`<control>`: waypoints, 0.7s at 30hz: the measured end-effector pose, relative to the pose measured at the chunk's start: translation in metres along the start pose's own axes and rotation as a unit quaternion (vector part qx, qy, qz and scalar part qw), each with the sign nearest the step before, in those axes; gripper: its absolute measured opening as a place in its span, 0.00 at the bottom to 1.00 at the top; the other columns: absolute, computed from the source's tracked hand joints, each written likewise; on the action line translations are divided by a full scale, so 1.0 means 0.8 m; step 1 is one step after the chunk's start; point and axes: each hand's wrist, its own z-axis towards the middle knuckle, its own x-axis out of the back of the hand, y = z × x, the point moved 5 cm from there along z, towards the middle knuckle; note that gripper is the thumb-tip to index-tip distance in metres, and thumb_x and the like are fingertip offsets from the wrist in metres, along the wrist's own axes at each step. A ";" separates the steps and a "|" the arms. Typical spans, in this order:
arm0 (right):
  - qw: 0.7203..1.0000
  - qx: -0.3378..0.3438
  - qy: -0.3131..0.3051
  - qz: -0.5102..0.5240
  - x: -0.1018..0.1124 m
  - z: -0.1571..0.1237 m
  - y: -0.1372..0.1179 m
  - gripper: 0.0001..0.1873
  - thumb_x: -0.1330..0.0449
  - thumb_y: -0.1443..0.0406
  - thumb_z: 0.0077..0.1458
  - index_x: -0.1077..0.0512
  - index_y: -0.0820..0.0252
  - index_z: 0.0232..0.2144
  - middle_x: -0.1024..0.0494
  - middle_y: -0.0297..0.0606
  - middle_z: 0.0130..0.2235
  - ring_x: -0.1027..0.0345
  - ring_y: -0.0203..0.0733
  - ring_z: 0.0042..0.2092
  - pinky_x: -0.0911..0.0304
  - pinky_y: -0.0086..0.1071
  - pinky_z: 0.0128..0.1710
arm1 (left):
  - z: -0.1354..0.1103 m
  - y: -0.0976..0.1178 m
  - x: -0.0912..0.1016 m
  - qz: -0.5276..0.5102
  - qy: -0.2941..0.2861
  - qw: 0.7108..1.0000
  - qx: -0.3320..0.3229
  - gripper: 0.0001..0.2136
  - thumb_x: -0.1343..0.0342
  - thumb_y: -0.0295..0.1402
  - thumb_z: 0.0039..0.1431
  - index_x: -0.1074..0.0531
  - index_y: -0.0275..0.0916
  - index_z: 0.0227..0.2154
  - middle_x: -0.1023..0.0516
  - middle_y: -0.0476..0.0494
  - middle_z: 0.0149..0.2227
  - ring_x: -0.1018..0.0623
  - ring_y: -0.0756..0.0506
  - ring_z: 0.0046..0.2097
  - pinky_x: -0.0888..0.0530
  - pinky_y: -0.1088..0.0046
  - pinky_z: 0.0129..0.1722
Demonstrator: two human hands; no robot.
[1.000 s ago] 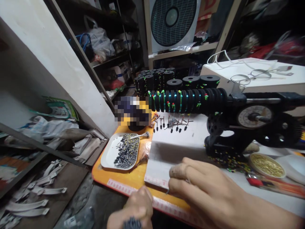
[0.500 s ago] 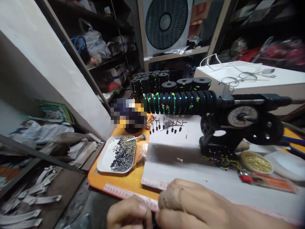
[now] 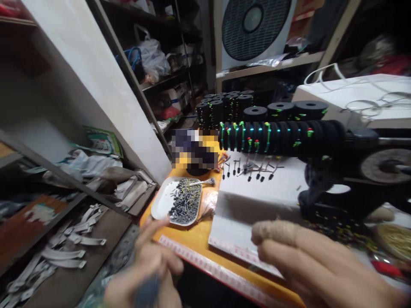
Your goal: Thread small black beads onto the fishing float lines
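My left hand (image 3: 146, 273) is low at the table's front edge, blurred, its fingers curled round a dark bundle (image 3: 146, 293) that I cannot name. My right hand (image 3: 308, 261) hovers over the white sheet (image 3: 257, 201), fingers together and bent, one fingertip wrapped in tan tape; whether it holds anything is hidden. A black winding machine (image 3: 337, 179) carries a horizontal row of black spools (image 3: 276, 134) with green and red markers. Small black-tipped pins (image 3: 248, 169) lie under the spools.
A white tray (image 3: 160, 203) of small dark parts sits on the orange table (image 3: 199, 239). Stacked black spools (image 3: 231, 105) stand behind, a white box fan (image 3: 253, 30) above. Cluttered shelves (image 3: 64, 179) are at left, a white box (image 3: 353, 92) with cables at right, a dish of brass bits (image 3: 396, 239).
The view has swung left. My left hand has moved left and away from my right hand, which has risen over the white sheet. Both are smeared by motion.
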 end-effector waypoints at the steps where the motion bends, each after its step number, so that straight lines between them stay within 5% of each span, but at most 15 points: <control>1: 1.000 -0.006 -0.005 0.012 -0.002 -0.001 0.000 0.15 0.52 0.70 0.68 0.29 0.57 0.50 0.19 0.45 0.44 0.22 0.45 0.46 0.26 0.31 0.46 | 0.022 -0.004 0.007 0.011 0.017 0.998 -0.051 0.09 0.49 0.31 0.68 0.35 0.48 0.30 0.30 0.54 0.24 0.20 0.41 0.42 0.26 0.55 0.48; 3: 0.998 -0.038 -0.019 0.044 -0.007 0.002 0.000 0.13 0.50 0.71 0.65 0.27 0.55 0.45 0.19 0.43 0.41 0.21 0.45 0.40 0.25 0.29 0.39 | 0.068 -0.030 0.009 0.111 -0.046 0.992 -0.045 0.05 0.53 0.30 0.70 0.39 0.49 0.38 0.25 0.52 0.34 0.21 0.44 0.38 0.25 0.58 0.46; 4: 0.996 -0.057 -0.026 0.060 -0.009 0.004 0.000 0.12 0.49 0.71 0.64 0.27 0.55 0.43 0.20 0.42 0.39 0.22 0.43 0.37 0.26 0.28 0.35 | 0.089 -0.046 0.011 0.153 -0.079 0.985 -0.031 0.03 0.53 0.30 0.69 0.38 0.47 0.40 0.26 0.52 0.32 0.22 0.44 0.34 0.24 0.61 0.41; 8: 0.993 -0.051 -0.046 0.098 -0.017 0.012 -0.002 0.11 0.47 0.74 0.60 0.27 0.57 0.38 0.26 0.38 0.32 0.29 0.38 0.29 0.35 0.26 0.26 | 0.144 -0.093 -0.001 0.272 -0.208 0.940 -0.014 0.02 0.44 0.29 0.63 0.31 0.41 0.34 0.24 0.46 0.33 0.22 0.41 0.37 0.26 0.61 0.39; 15: 0.994 -0.027 -0.043 0.093 -0.025 0.006 -0.001 0.14 0.49 0.78 0.59 0.28 0.59 0.39 0.29 0.38 0.32 0.34 0.38 0.29 0.40 0.29 0.26 | 0.159 -0.104 -0.058 0.366 -0.365 0.856 -0.005 0.09 0.41 0.36 0.65 0.25 0.36 0.42 0.21 0.43 0.43 0.20 0.42 0.42 0.23 0.57 0.44; 21: 0.979 -0.083 -0.060 0.174 -0.021 0.008 0.002 0.14 0.50 0.78 0.60 0.30 0.58 0.38 0.28 0.38 0.35 0.32 0.38 0.32 0.36 0.29 0.30 | 0.170 -0.097 -0.058 0.345 -0.385 0.856 0.023 0.07 0.40 0.36 0.63 0.25 0.36 0.34 0.22 0.48 0.32 0.22 0.46 0.33 0.23 0.64 0.37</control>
